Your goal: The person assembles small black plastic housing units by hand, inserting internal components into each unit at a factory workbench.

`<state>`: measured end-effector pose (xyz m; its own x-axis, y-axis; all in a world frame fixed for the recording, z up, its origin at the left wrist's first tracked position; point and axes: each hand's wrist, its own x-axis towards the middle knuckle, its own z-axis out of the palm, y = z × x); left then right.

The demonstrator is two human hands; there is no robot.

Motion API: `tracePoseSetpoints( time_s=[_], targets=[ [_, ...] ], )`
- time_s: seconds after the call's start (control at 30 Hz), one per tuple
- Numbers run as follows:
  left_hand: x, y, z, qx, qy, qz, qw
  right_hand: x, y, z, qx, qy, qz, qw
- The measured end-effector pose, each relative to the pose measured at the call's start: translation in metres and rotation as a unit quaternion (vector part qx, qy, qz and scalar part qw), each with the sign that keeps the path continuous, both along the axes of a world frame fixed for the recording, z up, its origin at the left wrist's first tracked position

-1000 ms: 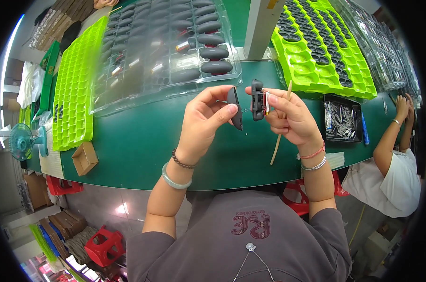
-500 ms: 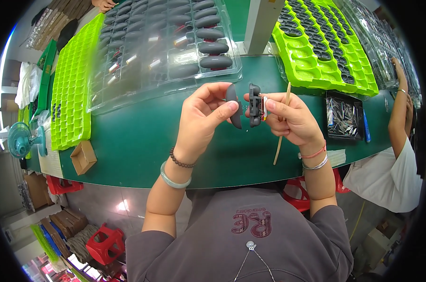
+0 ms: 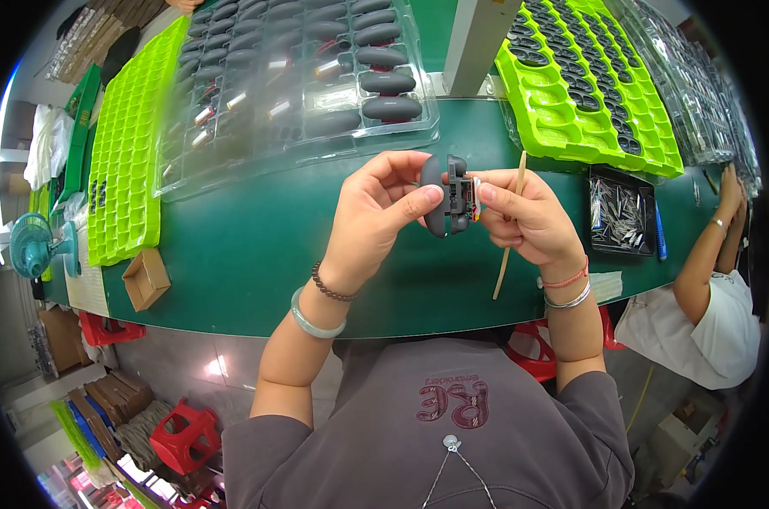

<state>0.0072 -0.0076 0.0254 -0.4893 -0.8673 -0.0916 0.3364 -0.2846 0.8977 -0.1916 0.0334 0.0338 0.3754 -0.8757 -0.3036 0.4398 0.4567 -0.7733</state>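
Between the thumb and fingers of my left hand (image 3: 369, 208) is a dark grey, curved oval shell (image 3: 434, 174). My right hand (image 3: 529, 212) pinches a black plastic inner frame (image 3: 457, 193) with rounded ends and a whitish part with red wires on its near-hand side. The shell and the frame are side by side, their facing edges meeting or nearly so; I cannot tell whether they are joined. A thin wooden stick (image 3: 503, 270) also runs through my right hand, slanting down past the fingers.
Ahead on the green table (image 3: 257, 280) lies a clear tray (image 3: 317, 144) of grey shells. Lime trays stand left (image 3: 130, 153) and right (image 3: 563, 127). A black box (image 3: 624, 212) of small metal pieces, a small cardboard box (image 3: 146, 278) and a co-worker's arm (image 3: 705, 254) are also around.
My left hand has moved right, bringing the shell from a visible gap up against the black frame. The shell has turned slightly. At the right, the co-worker's arms have shifted.
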Motion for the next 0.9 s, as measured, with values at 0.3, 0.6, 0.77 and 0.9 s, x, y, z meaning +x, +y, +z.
tracePoseSetpoints(
  time_s=[0.3, 0.6, 0.77, 0.9],
  targets=[
    [0.0, 0.0006, -0.0009, 0.004, 0.01, 0.001, 1.0, 0.0005, 0.0013, -0.0013, -0.002, 0.006, -0.006, 1.0],
    [-0.0004, 0.0, -0.0039, -0.002, 0.008, 0.001, 1.0, 0.0014, 0.0015, -0.0034, -0.003, 0.02, -0.016, 1.0],
    [-0.001, -0.0005, -0.0036, 0.002, 0.002, -0.009, 1.0, 0.0002, 0.0028, -0.0024, -0.009, 0.026, -0.013, 1.0],
    [0.0004, -0.0003, -0.0035, -0.002, -0.018, -0.013, 1.0, 0.0008, 0.0025, 0.0005, -0.014, 0.053, -0.011, 0.998]
  ],
)
